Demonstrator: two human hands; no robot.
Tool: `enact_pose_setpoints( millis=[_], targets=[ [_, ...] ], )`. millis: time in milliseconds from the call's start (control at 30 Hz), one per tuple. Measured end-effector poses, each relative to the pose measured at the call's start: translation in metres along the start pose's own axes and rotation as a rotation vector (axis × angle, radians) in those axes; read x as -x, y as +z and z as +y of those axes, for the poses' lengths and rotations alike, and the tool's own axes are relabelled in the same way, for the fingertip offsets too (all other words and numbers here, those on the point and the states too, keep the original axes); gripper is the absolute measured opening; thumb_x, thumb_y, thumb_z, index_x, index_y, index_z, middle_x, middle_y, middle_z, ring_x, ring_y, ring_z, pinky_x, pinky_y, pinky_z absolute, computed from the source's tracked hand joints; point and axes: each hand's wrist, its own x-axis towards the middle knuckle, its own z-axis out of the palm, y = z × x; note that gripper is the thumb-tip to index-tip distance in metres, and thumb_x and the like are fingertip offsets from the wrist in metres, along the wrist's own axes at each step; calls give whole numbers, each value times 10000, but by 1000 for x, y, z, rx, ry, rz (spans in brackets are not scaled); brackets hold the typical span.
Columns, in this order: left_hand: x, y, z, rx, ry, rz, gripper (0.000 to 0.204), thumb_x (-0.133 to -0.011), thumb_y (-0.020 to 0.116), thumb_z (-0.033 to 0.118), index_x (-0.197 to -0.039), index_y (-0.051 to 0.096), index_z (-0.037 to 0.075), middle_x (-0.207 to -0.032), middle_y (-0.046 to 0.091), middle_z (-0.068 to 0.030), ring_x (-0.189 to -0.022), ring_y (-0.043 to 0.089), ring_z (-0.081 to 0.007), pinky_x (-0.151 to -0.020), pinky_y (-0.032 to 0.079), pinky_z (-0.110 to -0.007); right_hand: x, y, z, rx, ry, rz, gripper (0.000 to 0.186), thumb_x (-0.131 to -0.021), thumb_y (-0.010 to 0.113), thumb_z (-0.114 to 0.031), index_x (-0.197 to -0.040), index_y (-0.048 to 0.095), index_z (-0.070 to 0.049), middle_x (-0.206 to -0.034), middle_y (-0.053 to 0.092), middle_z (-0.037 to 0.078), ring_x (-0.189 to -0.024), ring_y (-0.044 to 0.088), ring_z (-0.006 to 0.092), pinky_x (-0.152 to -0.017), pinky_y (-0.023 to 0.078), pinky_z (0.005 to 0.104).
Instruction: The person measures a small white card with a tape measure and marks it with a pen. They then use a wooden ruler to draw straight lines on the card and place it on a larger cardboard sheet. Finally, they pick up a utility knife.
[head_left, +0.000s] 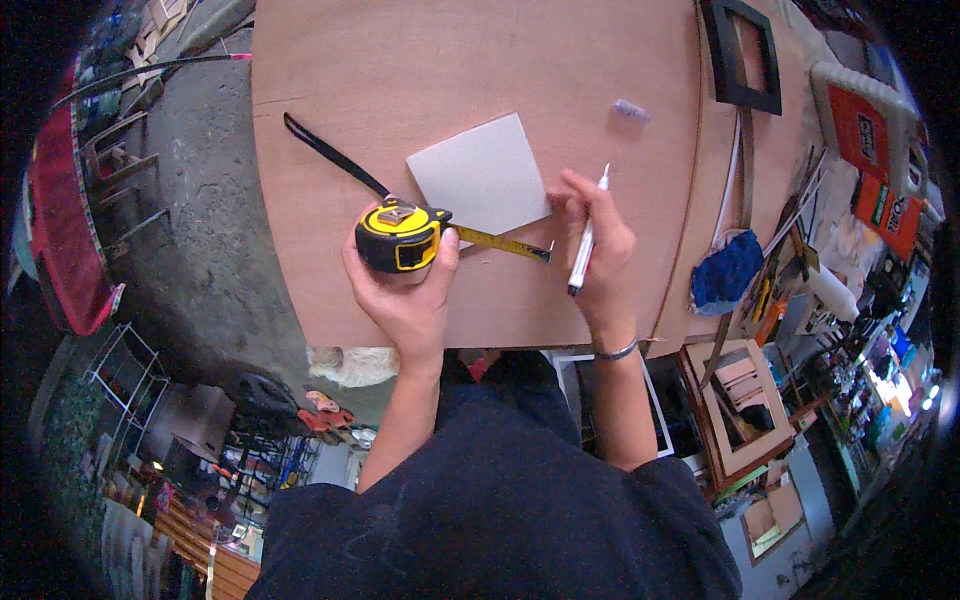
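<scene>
Beyond my right fingers [584, 188], to the right, I see a blue cloth pad [727, 272], and farther up, a black rectangular frame [748, 97] and a white plastic container with an orange label [858, 128]. A small clear plastic piece [631, 110] lies just above them on the pinkish-brown wooden counter [560, 55]. The label bears printed lettering; the marks on the yellow steel tape [500, 243] are too small for me to read. My left fingers [448, 256] are clamped around a rounded yellow-and-black tape measure [405, 237], its black strap [335, 155] trailing up-left, its tape reaching toward my right fingers, which are closed on a slim white pen [585, 240]. Between both sets of fingers, slightly above, a flat off-white four-sided board [480, 170] rests tilted on the counter; the tape crosses its lower edge.
</scene>
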Motion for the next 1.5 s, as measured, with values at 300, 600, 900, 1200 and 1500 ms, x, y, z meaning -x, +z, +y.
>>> enact_pose_setpoints(
  millis=[300, 600, 900, 1200, 1500],
  targets=[
    [-14, 6, -2, -131, 129, -61, 734, -736, 883, 57, -1343, 478, -27, -1263, 562, -149, -1172, 577, -236, -1040, 486, -384, 16, 21, -9, -159, 75, 48, 257, -1069, 481, -103, -1286, 583, -12, -1183, 711, 174, -1104, 699, 256, -923, 567, 367],
    [0, 10, -2, -173, 155, -35, 752, -735, 882, 62, -1352, 465, -34, -1284, 559, -169, -1191, 585, -259, -1025, 512, -394, 18, 24, -13, -325, 152, 60, 290, -1089, 467, -174, -1297, 562, 4, -1227, 692, 174, -1136, 664, 234, -977, 534, 359],
    [1, 10, -6, -273, 198, 14, 742, -746, 881, 77, -1353, 470, -37, -1271, 564, -167, -1174, 589, -261, -1031, 500, -396, 25, 18, 4, -241, 150, 168, 239, -1082, 474, -139, -1257, 573, -10, -1179, 707, 172, -1085, 684, 240, -934, 540, 369],
    [-35, 57, -22, -325, 397, 187, 759, -734, 889, 107, -1360, 473, -3, -1237, 560, -173, -1119, 618, -272, -939, 557, -381, 17, 3, 13, -236, 40, 300, 459, -1101, 412, -397, -1312, 579, -26, -902, 600, 87, -787, 589, 148, -690, 491, 284],
    [-36, 62, -35, -215, 373, 250, 776, -763, 862, 66, -1397, 419, -8, -1297, 516, -183, -1194, 585, -294, -1007, 544, -395, 8, 3, 23, -139, -57, 208, 281, -1044, 588, -243, -1203, 654, -21, -908, 630, 78, -732, 591, 138, -647, 481, 281]
  ],
)
